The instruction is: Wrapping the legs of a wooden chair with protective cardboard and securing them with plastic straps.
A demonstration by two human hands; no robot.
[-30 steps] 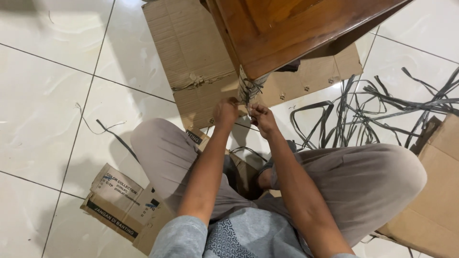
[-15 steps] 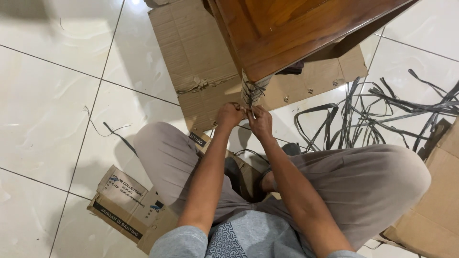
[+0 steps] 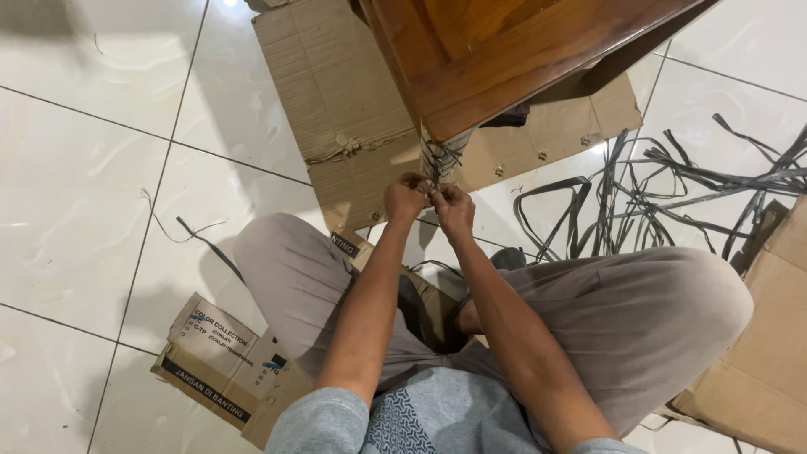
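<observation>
**Both hands at the bound furniture leg**

White glossy floor tiles [image 3: 76, 193] spread under us, and we sit cross-legged on them in grey trousers. At twelve o'clock stands a piece of varnished brown wooden furniture [image 3: 504, 59], its corner leg wrapped in cardboard and wound with dark strapping [image 3: 439, 157]. A flattened cardboard sheet [image 3: 336, 92] lies beneath it.

Our left hand [image 3: 405, 197] and right hand [image 3: 454, 207] meet just below that binding, knuckles touching. Each grip is closed, fingertips pinched on the lower end of the strapping where it hangs off the leg; how much of the strap each hand holds is too small to tell.

At three o'clock a loose tangle of grey plastic straps [image 3: 647, 189] sprawls over the tiles, well apart from the hands. A brown box [image 3: 769, 336] sits at four o'clock by our right knee. At eight o'clock a crushed printed carton [image 3: 214, 361] lies under our left leg, and a stray strap piece [image 3: 197, 240] rests at nine o'clock.
</observation>
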